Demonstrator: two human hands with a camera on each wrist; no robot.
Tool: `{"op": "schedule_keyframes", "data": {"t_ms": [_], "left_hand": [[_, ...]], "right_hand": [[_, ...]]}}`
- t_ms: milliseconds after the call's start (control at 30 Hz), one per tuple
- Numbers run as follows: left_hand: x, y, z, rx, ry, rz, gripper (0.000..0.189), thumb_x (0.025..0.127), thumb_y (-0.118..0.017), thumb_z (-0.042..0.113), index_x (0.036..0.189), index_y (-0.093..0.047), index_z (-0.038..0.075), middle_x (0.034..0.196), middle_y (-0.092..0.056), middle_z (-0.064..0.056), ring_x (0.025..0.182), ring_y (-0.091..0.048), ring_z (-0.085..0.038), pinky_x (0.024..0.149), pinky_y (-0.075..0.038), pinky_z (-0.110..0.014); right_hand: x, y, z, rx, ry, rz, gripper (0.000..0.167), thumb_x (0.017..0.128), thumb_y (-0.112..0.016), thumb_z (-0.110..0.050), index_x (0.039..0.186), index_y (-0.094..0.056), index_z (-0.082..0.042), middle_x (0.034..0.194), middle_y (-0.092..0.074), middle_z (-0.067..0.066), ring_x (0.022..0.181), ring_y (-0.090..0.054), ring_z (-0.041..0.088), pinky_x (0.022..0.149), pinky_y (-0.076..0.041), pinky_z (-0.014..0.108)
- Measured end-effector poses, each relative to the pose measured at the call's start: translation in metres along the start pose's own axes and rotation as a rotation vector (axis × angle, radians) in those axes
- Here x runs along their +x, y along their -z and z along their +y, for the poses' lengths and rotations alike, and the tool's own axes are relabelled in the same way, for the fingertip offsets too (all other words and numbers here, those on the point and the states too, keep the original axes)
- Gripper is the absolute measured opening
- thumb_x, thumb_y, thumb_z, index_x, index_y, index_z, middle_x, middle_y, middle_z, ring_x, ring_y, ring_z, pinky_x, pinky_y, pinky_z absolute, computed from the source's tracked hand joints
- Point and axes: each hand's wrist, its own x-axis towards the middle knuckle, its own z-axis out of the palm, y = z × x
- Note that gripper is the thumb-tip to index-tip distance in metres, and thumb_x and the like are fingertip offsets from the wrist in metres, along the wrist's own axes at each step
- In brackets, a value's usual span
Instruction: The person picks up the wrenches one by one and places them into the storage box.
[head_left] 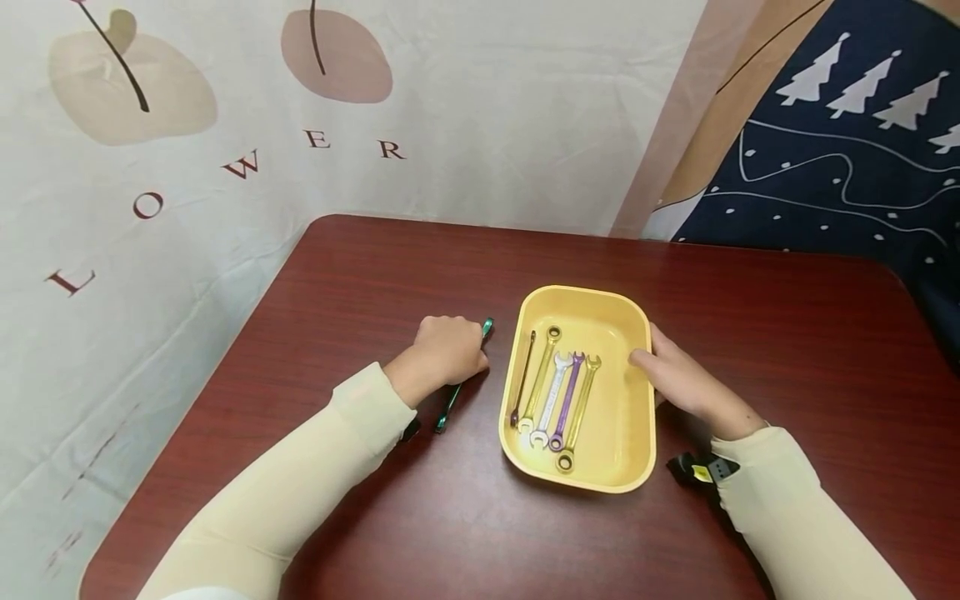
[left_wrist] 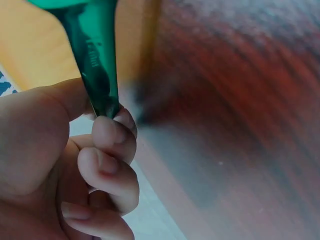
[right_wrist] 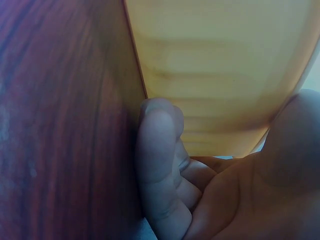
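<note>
My left hand [head_left: 444,352] grips a shiny green wrench [head_left: 448,408] by its middle, left of the yellow bin. Both ends of this wrench stick out past the fist in the head view. Up close in the left wrist view, thumb and curled fingers pinch the wrench's green shank [left_wrist: 96,60]. My right hand [head_left: 686,383] holds the right side of the yellow bin [head_left: 618,433], thumb over the rim and fingers low along the outer wall [right_wrist: 215,65]. Inside the bin several wrenches lie side by side: a dark one [head_left: 523,379], gold ones, a silver one [head_left: 551,402] and a purple one [head_left: 567,402].
The bin stands on a reddish-brown wooden table [head_left: 390,275]. Behind the table hangs a printed cloth [head_left: 510,150] with letters and fruit shapes. A black strap with a plug-like end [head_left: 705,471] sits at the right wrist, close over the table.
</note>
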Motion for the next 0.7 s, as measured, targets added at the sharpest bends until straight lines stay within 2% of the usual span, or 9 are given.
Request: {"op": "schedule_keyframes", "data": {"t_ms": [200,500,700], "left_hand": [[-0.003,0.005,0.001,-0.003,-0.013,0.045,0.031,0.092,-0.056,0.029,0.063,-0.056,0.017,0.07,-0.061,-0.002,0.068,-0.06,-0.021,0.065,-0.05,-0.044],[-0.012,0.015,0.008,-0.018,-0.053,0.092,0.038,0.093,-0.054,0.029,0.057,-0.047,0.019,0.061,-0.051,0.002,0.063,-0.056,-0.02,0.061,-0.048,-0.042],[-0.018,0.023,0.01,-0.035,-0.048,0.145,0.039,0.095,-0.05,0.029,0.057,-0.048,0.019,0.057,-0.048,0.002,0.058,-0.054,-0.019,0.054,-0.043,-0.038]], "right_hand": [[0.001,-0.001,-0.001,0.005,0.004,0.005,0.064,0.101,-0.035,-0.013,0.158,-0.006,-0.01,0.094,-0.069,0.024,0.069,-0.074,0.03,0.056,-0.058,0.048],[-0.001,0.0,0.0,0.008,0.006,-0.007,0.065,0.102,-0.034,-0.013,0.159,-0.003,-0.011,0.099,-0.069,0.025,0.072,-0.074,0.03,0.057,-0.058,0.047],[0.0,0.0,0.001,0.002,0.008,0.002,0.064,0.101,-0.034,-0.013,0.158,-0.004,-0.01,0.095,-0.069,0.023,0.07,-0.074,0.03,0.056,-0.058,0.047]]}}
